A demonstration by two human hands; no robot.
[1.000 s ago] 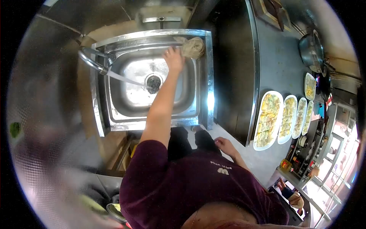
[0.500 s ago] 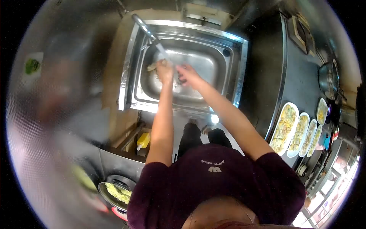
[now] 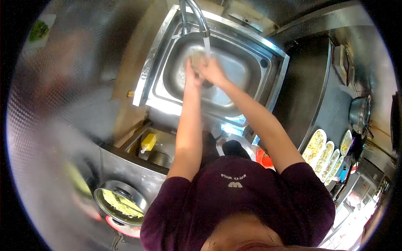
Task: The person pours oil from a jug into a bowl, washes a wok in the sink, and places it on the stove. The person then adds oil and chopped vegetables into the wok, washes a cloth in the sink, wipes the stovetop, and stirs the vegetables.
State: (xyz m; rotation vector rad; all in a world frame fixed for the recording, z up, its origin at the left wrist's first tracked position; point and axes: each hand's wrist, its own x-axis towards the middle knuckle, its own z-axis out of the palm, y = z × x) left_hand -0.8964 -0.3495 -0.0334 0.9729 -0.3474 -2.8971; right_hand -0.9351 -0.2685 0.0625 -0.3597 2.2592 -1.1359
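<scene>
as cloth [image 3: 198,61] blurs btwn hands [image 3: 215,72], can't tell dir/long axis

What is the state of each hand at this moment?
Left hand: holding a beige cloth.
Right hand: against the cloth; too blurred to tell whether its grip is closed.

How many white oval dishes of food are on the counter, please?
5: four dishes in a row on the counter, and one beyond them, nearer the metal pot. More could be hidden.
</scene>
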